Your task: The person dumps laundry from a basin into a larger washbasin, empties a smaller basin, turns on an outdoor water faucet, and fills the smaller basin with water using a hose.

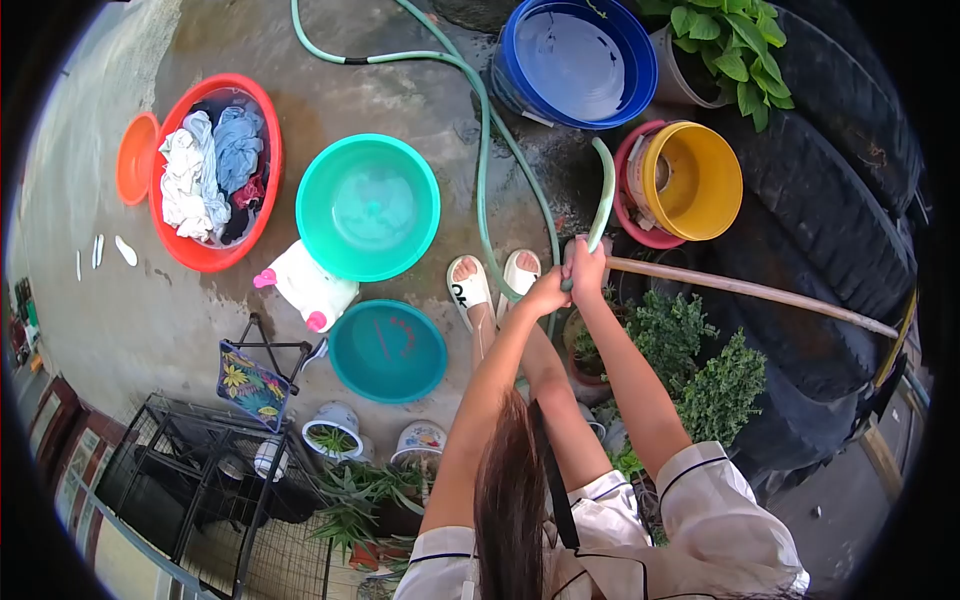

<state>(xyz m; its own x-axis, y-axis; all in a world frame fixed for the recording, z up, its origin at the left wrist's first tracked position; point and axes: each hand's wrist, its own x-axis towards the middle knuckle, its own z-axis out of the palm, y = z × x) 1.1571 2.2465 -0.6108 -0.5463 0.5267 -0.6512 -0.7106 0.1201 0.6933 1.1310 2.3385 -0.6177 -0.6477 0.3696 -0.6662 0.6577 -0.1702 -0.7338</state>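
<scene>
Green hose is gripped by left hand and right hand, fingers closed; yellow bucket at two o'clock could be struck if grip is lost.

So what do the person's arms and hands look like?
The left hand and right hand are bare, with no gloves on. I can't see a watch or bracelet. The left sleeve and right sleeve are short and whitish, each with a thin dark line near its edge. The fingers are too small to check for rings.
</scene>
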